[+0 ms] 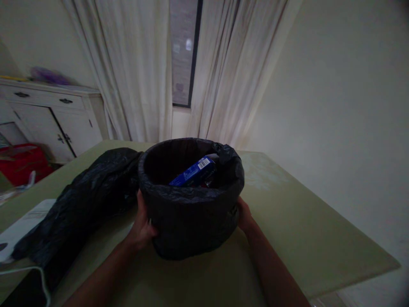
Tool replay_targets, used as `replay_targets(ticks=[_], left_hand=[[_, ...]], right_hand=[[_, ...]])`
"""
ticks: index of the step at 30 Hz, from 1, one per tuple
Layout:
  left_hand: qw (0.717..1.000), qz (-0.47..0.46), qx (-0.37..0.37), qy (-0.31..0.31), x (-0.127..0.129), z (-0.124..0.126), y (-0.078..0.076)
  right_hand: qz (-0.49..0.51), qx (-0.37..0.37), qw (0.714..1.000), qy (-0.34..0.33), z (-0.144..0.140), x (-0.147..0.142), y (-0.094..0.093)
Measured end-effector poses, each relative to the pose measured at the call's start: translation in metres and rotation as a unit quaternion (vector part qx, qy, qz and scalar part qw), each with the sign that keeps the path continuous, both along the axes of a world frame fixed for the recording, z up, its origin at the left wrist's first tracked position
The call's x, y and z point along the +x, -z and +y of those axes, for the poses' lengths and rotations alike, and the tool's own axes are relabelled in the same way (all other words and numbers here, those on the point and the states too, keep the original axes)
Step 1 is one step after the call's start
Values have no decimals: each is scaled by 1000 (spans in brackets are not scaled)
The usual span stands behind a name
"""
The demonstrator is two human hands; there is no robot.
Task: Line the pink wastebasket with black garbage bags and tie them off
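Observation:
A round bin lined with a black bag (191, 221) is in the middle of the head view, its opening facing up and tipped slightly toward me. The liner is folded over the rim. Inside lies a blue box (193, 172) with a barcode on its end, and a small dark red item is partly hidden beside it. My left hand (142, 228) grips the bin's left side, thumb at the front. On the opposite side, my right hand (244, 214) holds the bin, with most of its fingers hidden behind it.
Left of the bin, another black plastic bag (86, 200) lies spread over the green tabletop (287, 213), partly covering a white power strip or board (28, 226). A white cable (41, 273) curls at lower left. Behind stand a white cabinet (60, 119), a red bag (25, 164) and curtains (137, 72).

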State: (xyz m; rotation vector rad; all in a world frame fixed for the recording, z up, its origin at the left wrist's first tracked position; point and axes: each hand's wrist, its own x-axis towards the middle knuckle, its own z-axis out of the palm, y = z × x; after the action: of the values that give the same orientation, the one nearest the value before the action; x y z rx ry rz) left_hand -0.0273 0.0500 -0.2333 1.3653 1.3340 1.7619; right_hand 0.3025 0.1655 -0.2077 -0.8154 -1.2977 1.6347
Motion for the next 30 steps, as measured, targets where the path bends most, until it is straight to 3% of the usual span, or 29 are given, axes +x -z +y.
replay_targets(ticks=[4,8,11,15,26,30], left_hand=[[991,133,2,4,-4,7,12],[993,94,-25,60,-4,11,5],[991,57,-55,111,-7,14,2],[993,68,-60,77,-13,19,4],[991,84,-98,23,-28,28,4],[992,75,-104,-3,-28,29,-2]], right_hand=[[-8,26,998,-65,-7,5,-2],[-106,117,981,-109,-6,-1,10],[-170,199,960,-98,-5,-11,19],[-233,264,933,-70,-2,-14,26],[-297,251,921,-22,2,-14,19],[-298,259,919,-15,6,-9,25]])
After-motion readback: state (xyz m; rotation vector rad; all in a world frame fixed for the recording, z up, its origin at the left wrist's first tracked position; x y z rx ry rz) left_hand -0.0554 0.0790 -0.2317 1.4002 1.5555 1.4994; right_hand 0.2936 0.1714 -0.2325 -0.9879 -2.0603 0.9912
